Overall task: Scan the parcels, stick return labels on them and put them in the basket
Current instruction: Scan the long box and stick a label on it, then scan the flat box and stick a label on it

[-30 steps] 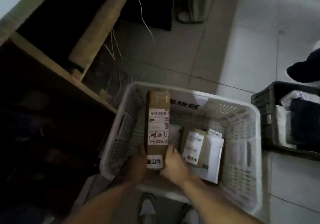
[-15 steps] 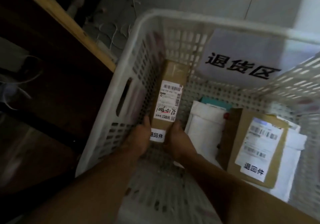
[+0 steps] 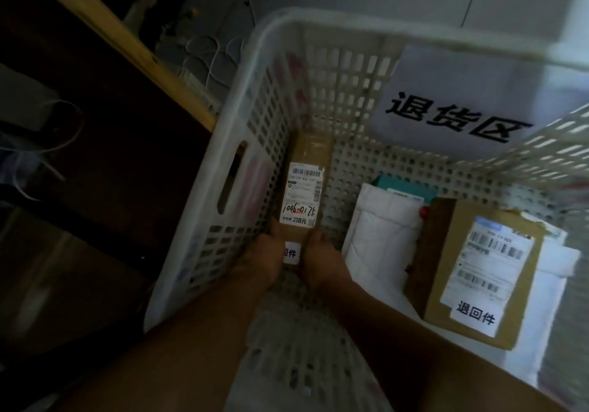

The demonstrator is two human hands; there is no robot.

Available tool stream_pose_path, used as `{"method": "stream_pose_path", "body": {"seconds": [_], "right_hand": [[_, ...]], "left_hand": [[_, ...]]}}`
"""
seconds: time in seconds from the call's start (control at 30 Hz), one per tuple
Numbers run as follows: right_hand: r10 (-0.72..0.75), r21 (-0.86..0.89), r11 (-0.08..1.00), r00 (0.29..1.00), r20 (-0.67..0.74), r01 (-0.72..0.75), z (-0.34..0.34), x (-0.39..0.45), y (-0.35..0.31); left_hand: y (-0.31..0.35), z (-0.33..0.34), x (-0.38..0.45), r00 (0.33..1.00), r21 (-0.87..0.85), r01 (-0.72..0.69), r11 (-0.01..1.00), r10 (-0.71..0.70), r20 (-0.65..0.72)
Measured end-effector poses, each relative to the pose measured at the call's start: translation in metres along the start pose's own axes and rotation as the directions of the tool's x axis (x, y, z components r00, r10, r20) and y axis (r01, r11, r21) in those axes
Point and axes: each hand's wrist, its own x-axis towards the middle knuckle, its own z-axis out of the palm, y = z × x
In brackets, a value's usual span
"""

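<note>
- Long, narrow brown cardboard parcel [image 3: 307,188] with a white shipping label and a small white return sticker [image 3: 290,253]: it lies along the left wall, on the floor of the white perforated plastic basket [image 3: 255,131].
- Left hand [image 3: 261,260] and right hand [image 3: 322,257] clasp its near end from either side.
- Judged stiff, light and non-slippery; best held across the narrow sides.
- Alongside, well apart: white padded mailer [image 3: 379,236] and squat brown labelled box [image 3: 478,271].

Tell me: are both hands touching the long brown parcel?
Touching. The head view shows the left hand and right hand clasping the long brown parcel's near end from either side.
</note>
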Motion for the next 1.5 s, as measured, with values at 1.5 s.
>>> {"method": "stream_pose_path", "body": {"seconds": [1.5], "right_hand": [[-0.865,-0.783,0.26,0.497,0.072,0.565,-0.156,-0.88,-0.409]], "left_hand": [[-0.275,-0.345,-0.909,0.617,0.002,0.28,0.96,-0.178,-0.767]]}}
